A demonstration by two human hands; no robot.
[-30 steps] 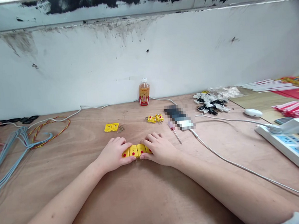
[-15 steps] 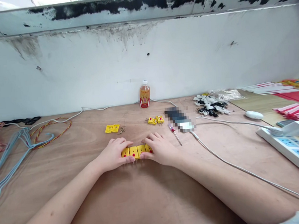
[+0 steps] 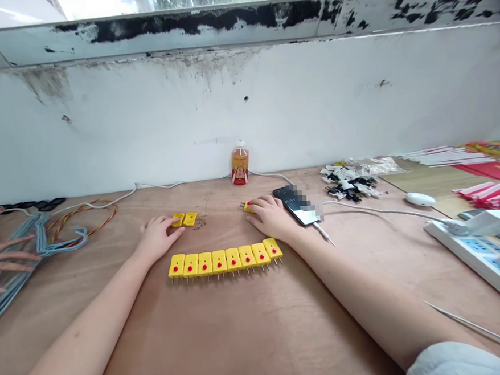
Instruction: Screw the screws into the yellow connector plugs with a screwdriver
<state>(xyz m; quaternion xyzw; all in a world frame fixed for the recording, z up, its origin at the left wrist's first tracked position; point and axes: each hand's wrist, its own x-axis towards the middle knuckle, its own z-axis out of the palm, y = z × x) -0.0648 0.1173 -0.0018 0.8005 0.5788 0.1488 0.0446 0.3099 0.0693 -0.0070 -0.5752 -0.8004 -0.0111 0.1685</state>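
A row of several yellow plugs (image 3: 225, 260) with red dots and metal pins lies across the wooden table (image 3: 243, 336), free of both hands. My left hand (image 3: 157, 237) reaches beyond the row, fingers curled, its fingertips on two flat yellow plug halves (image 3: 184, 219) with small screws (image 3: 200, 223) beside them. My right hand (image 3: 269, 216) rests palm down over the yellow plugs (image 3: 247, 206) further back, covering most of them, with its fingers curled over them.
A small bottle (image 3: 240, 163) stands at the wall. A phone (image 3: 296, 205) on a white cable lies right of my right hand. A pile of black and white clips (image 3: 349, 181), a mouse (image 3: 419, 199) and a power strip (image 3: 485, 251) are at right. Another person's fingers (image 3: 2, 263) touch blue hangers (image 3: 31, 248) at left.
Both hands let go of the row of yellow plugs and moved away from me, the left to the yellow halves, the right onto the far plugs. The whole row is now uncovered.
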